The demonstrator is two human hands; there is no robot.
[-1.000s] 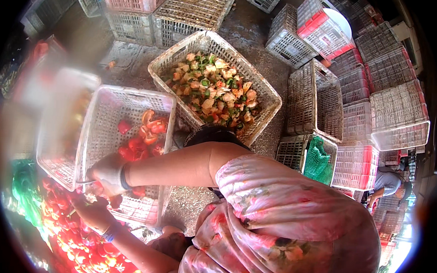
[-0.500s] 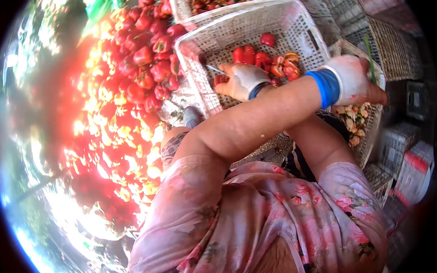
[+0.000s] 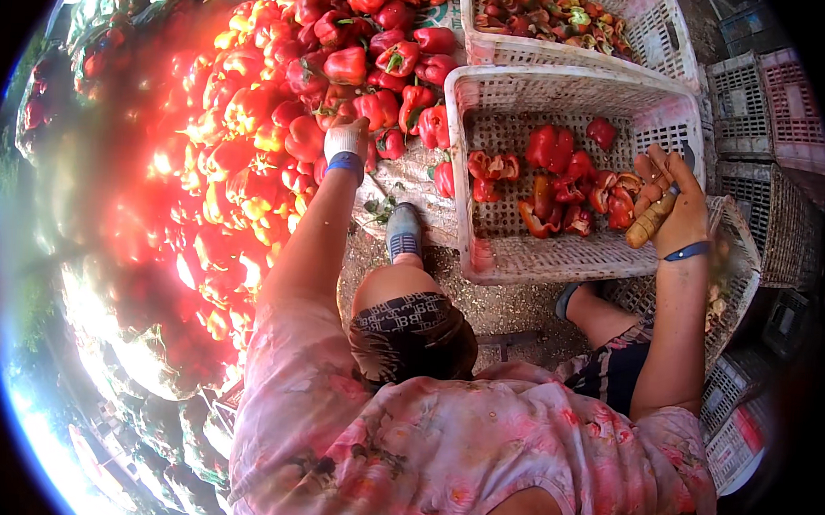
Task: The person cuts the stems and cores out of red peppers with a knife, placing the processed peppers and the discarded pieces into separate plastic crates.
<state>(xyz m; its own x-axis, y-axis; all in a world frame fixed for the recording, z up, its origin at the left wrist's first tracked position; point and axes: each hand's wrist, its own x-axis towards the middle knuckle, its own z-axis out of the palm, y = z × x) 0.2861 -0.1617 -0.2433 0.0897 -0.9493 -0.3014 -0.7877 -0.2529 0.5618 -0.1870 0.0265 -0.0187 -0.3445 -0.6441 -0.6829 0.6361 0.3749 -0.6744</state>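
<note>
My left hand (image 3: 347,140), in a whitish glove with a blue wristband, reaches into the big heap of red bell peppers (image 3: 345,66). Its fingers curl down over a pepper at the heap's near edge and are partly hidden. My right hand (image 3: 683,214), gloved with dirty brown fingertips, hangs over the right end of a white plastic crate (image 3: 569,262). Its fingers and thumb close together round a small knife, of which only a greyish sliver (image 3: 672,189) shows. Inside the crate lie cut red peppers (image 3: 551,148), several of them opened or in pieces.
Beyond stands another white crate (image 3: 491,47) with pepper scraps (image 3: 561,23). A third crate (image 3: 743,240), partly behind my right arm, holds pale trimmings. Stacked crates (image 3: 741,102) line the right side. My shoe (image 3: 403,231) is between heap and crate; strong sunlight washes out the left.
My arms were crossed and are now apart. The left hand went from the right-hand crate over to the heap; the right hand moved from the white crate's left part to its right end.
</note>
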